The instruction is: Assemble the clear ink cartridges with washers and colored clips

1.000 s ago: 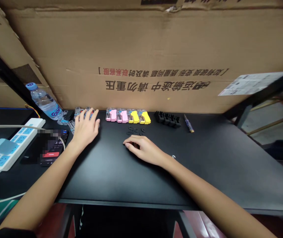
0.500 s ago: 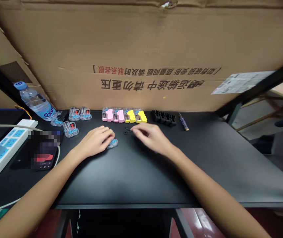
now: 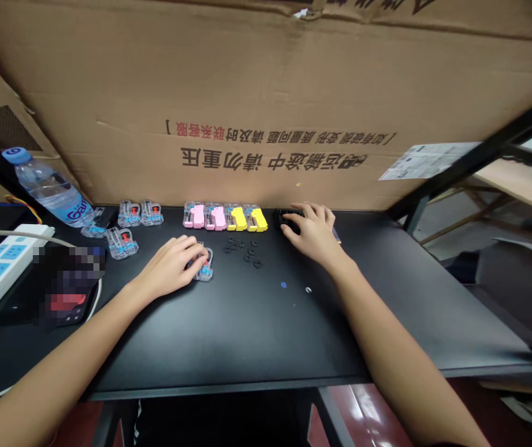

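Note:
My left hand (image 3: 172, 264) is closed on a small clear plastic casing (image 3: 205, 269) with blue parts and a loop, resting on the black table. Its fingers hide part of the casing. At the back, my right hand (image 3: 312, 230) reaches over a row of black plastic parts (image 3: 283, 217), thumb and fingers apart around them; most of that row is covered by the hand. Several small black rings (image 3: 249, 252) lie between the two hands. Behind them stand pink-and-clear pieces (image 3: 215, 217) and yellow-and-clear pieces (image 3: 256, 219) in a line.
More clear casings (image 3: 122, 243) lie at the left, near a water bottle (image 3: 54, 189). A phone (image 3: 67, 292) and a white power strip (image 3: 2, 273) are farther left. A blue disc (image 3: 284, 285) and a small white piece (image 3: 308, 289) lie mid-table. A cardboard wall (image 3: 247, 93) closes the back.
My right hand has moved from the black rings back and right to the black parts, uncovering more rings, the blue disc and the white piece. My left hand remains on the casing, now showing more.

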Available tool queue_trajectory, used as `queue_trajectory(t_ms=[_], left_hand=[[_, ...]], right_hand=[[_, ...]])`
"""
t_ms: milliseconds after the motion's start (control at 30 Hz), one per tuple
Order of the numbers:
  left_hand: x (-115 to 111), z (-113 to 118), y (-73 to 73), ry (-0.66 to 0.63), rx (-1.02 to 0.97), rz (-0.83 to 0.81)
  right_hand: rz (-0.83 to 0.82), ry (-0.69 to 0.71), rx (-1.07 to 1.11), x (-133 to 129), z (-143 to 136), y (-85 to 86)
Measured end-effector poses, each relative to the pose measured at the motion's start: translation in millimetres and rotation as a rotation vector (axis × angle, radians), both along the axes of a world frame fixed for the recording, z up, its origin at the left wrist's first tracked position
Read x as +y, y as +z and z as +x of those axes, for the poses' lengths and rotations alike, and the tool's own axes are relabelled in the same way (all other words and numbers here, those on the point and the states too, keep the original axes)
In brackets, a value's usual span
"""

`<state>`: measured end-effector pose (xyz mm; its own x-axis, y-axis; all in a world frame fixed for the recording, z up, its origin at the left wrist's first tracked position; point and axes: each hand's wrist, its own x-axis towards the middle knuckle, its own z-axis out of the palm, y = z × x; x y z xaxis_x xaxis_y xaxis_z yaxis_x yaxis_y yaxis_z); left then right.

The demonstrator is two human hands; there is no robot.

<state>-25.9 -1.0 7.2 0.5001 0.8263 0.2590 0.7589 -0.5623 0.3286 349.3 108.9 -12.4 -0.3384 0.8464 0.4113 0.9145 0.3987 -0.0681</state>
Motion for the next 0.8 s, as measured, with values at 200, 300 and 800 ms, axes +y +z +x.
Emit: queue_trajectory(t_ms=[200,300,800], left_hand=[[3.3,-4.0,-0.9,0.135,0.006,0.030],[5.0,-6.8,-1.5,0.189,-0.011,0.028],[-0.4,0.1,4.7,0.175,-0.161,0.036]], right_hand=[[-0.029,0.033,-0.003,-15.5,-21.1,15.8],[-0.052,0.034,-0.012,-19.5,-29.2,19.4],[-0.279,0.043,0.568,-41.3,-52.3,39.4]])
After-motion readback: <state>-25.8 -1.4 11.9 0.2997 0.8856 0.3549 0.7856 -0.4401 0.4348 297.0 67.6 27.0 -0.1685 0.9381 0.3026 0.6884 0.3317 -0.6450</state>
